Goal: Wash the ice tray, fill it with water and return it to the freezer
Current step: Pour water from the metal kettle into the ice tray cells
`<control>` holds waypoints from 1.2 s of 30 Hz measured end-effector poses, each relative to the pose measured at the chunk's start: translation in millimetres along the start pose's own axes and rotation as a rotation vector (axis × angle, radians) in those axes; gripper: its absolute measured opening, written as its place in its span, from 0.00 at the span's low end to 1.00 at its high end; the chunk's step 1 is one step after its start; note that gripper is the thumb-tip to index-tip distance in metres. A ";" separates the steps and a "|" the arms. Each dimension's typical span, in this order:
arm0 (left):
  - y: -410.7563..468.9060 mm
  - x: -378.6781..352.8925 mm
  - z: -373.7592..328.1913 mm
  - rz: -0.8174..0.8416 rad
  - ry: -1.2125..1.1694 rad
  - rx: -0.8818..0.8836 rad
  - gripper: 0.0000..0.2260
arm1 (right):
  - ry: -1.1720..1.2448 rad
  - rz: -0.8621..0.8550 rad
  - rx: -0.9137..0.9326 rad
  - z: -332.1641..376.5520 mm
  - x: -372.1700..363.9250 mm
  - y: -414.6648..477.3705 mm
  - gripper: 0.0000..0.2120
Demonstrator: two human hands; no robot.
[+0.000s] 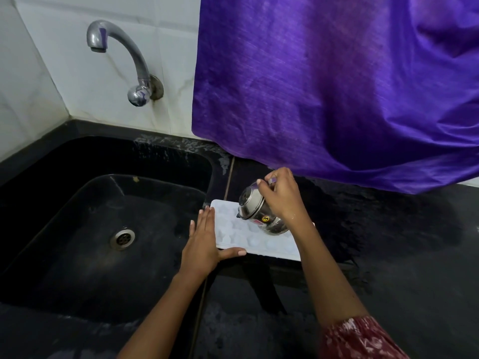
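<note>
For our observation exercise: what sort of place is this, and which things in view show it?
Most likely a home kitchen. A black sink is set in a dark counter, a metal tap comes from the white tiled wall, and the right hand tilts a steel pot over a white ice tray.

Bench: black speckled stone bench (388, 255), running along a white tiled wall.
Sink: black sink (77, 229) sunk into the bench's left part, with a round metal drain (122, 238) in its floor.
Ice tray: white ice tray (259, 243), lying flat on the bench just right of the sink's rim, cavities up.
Seam: thin seam (229, 177) running front to back, beside the tray's left end.
Purple cloth: purple cloth (337, 99) hanging over the bench's rear right; whether its hem touches the bench cannot be told.
</note>
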State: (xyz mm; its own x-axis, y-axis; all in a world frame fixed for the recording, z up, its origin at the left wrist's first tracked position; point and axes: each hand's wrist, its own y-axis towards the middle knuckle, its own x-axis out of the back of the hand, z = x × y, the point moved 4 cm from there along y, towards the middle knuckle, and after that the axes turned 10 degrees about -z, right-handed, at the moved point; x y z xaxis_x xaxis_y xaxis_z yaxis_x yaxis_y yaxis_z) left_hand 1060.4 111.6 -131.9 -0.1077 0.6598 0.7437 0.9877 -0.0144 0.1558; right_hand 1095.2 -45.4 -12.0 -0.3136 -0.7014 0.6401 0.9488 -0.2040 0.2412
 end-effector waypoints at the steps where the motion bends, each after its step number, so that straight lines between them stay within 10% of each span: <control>1: 0.0 0.7 0.3 0.008 0.005 -0.011 0.68 | 0.001 0.006 0.010 2.3 -2.2 0.0 0.08; 36: -2.2 0.6 1.6 -0.008 -0.033 -0.043 0.57 | -0.129 0.043 0.143 25.7 -24.5 0.0 0.10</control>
State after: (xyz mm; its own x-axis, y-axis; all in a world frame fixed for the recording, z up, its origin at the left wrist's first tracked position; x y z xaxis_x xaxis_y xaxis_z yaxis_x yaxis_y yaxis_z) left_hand 1058.3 113.2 -132.8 -0.1106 0.6847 0.7204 0.9810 -0.0409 0.1895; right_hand 1101.9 -10.6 -8.9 -0.2843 -0.6124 0.7377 0.9490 -0.0702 0.3075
